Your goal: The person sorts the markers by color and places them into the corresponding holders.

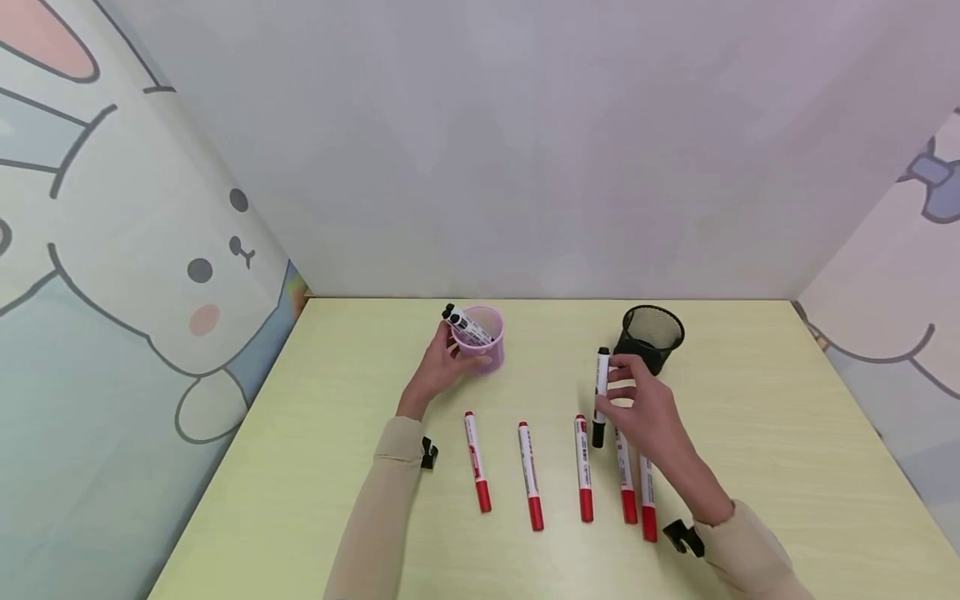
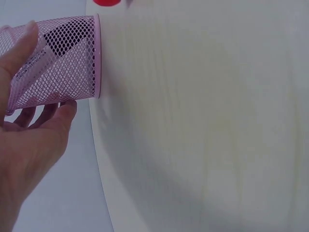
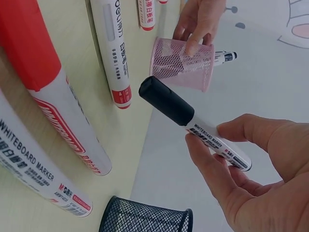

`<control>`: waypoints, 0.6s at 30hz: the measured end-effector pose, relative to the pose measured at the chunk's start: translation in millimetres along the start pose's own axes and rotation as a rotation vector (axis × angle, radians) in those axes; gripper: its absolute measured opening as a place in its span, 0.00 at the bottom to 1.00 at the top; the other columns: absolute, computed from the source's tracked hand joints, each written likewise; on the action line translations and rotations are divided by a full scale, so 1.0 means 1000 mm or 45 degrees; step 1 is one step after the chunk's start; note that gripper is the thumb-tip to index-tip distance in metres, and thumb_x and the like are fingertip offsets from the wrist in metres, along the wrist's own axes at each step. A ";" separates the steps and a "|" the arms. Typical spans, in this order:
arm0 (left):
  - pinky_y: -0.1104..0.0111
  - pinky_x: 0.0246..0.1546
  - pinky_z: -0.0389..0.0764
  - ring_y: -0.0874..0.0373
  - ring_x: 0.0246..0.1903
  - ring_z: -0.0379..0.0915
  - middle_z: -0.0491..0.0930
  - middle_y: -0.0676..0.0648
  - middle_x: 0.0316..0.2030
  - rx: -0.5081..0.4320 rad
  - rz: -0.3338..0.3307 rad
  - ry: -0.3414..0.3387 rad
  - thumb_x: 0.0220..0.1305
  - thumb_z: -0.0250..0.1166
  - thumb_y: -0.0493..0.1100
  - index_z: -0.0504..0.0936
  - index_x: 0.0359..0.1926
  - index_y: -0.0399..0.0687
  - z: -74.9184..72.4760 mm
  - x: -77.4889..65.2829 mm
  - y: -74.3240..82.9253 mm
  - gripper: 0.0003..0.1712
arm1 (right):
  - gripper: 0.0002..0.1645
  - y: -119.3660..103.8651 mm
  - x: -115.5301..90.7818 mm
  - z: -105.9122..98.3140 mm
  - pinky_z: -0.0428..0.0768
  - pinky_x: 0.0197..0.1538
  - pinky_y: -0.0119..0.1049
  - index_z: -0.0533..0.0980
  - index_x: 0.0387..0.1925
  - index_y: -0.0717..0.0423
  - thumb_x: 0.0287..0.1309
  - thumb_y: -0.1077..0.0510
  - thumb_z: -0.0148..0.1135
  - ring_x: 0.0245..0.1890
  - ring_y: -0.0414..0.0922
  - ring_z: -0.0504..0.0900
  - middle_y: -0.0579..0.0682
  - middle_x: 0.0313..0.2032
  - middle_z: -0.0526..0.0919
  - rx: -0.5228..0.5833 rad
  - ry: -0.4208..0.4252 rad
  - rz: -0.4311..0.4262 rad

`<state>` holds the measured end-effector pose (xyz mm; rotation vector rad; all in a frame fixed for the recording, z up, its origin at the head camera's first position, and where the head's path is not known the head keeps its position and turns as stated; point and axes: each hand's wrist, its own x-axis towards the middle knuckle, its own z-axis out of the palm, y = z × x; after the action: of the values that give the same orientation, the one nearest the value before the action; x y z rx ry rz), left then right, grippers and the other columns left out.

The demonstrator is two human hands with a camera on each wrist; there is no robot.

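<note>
My left hand grips the pink mesh pen cup around its side, with the thumb on one side and the fingers on the other. Several black-capped markers lean inside that cup, their black ends poking over the rim. On the right, a black-capped whiteboard marker is pinched between the thumb and fingers of my right hand. Its cap points down toward the table in the head view. Just behind the right hand stands a black mesh pen cup; no pens show in it.
Red-capped markers lie in a loose row on the light wood table, from the left one to the right one, partly beneath my right hand. A pale wall rises behind the table, with cartoon-printed panels on both sides.
</note>
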<state>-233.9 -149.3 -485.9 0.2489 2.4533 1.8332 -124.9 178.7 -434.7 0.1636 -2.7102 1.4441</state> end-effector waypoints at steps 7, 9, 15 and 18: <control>0.58 0.73 0.64 0.45 0.73 0.60 0.66 0.40 0.70 0.012 0.010 -0.002 0.57 0.78 0.37 0.56 0.74 0.46 0.001 0.000 -0.001 0.51 | 0.31 -0.001 0.006 0.001 0.83 0.38 0.29 0.66 0.62 0.59 0.60 0.68 0.68 0.45 0.54 0.88 0.59 0.50 0.80 0.029 0.020 -0.020; 0.58 0.73 0.64 0.45 0.73 0.60 0.65 0.40 0.70 0.016 0.012 -0.004 0.57 0.78 0.37 0.56 0.75 0.46 0.001 0.000 -0.001 0.52 | 0.31 -0.002 0.009 0.001 0.83 0.38 0.29 0.66 0.62 0.59 0.60 0.68 0.68 0.45 0.54 0.88 0.58 0.51 0.79 0.034 0.027 -0.022; 0.58 0.73 0.64 0.45 0.73 0.60 0.65 0.39 0.71 0.016 0.010 -0.012 0.57 0.79 0.37 0.55 0.75 0.46 0.000 0.001 -0.001 0.53 | 0.29 -0.006 0.017 0.001 0.82 0.38 0.26 0.66 0.62 0.59 0.62 0.66 0.67 0.47 0.54 0.87 0.59 0.52 0.79 0.057 0.049 -0.041; 0.58 0.73 0.64 0.45 0.73 0.60 0.65 0.40 0.70 0.014 0.011 -0.009 0.57 0.79 0.37 0.55 0.75 0.46 0.000 0.001 -0.001 0.53 | 0.29 -0.009 0.021 0.001 0.81 0.40 0.22 0.66 0.61 0.60 0.62 0.66 0.67 0.48 0.54 0.87 0.59 0.52 0.79 0.070 0.063 -0.065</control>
<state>-235.3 -149.0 -487.3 0.2665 2.4621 1.8201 -144.4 171.5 -425.7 0.1951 -2.6091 1.4895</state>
